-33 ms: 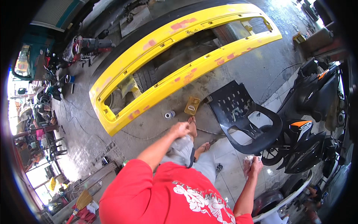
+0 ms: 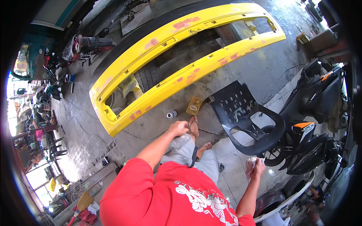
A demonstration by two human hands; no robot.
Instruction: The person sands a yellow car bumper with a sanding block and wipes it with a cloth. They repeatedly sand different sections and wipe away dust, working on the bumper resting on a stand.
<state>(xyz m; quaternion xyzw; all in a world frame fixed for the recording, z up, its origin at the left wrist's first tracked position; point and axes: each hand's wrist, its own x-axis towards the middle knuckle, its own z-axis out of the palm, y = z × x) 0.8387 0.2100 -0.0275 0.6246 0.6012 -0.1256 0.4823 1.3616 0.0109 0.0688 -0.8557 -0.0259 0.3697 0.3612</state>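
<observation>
Two bare hands, one person, in a red T-shirt (image 2: 147,188) with a pale print and grey shorts (image 2: 179,154). Item, left hand (image 2: 179,128): fingers curled inward, back uppermost, just above the knee in my line of sight; whether it grips anything, or touches the cloth, I cannot tell. Item, right hand (image 2: 258,167): held well out to the side, fingers bent round a crumpled pale bundle (image 2: 249,167), plastic or cloth, I cannot say which; the bundle hangs over the white floor tiles (image 2: 228,182), near the black chair. Item, one long yellow bumper-like panel (image 2: 167,34), with scattered pinkish patches, lying ahead of the person on a slant, a dark tyre (image 2: 146,79) showing through its opening. Item, one round can (image 2: 171,114), pale-sided, on the concrete just beyond the left hand. Item, one rectangular amber container (image 2: 194,106), beside the can, apart from it. Item, one black plastic chair (image 2: 247,122), slotted back, to the right of the container. Item, one black motorcycle (image 2: 307,152) with orange markings, right of the chair. Item, one straw broom (image 2: 84,201), lower left.
</observation>
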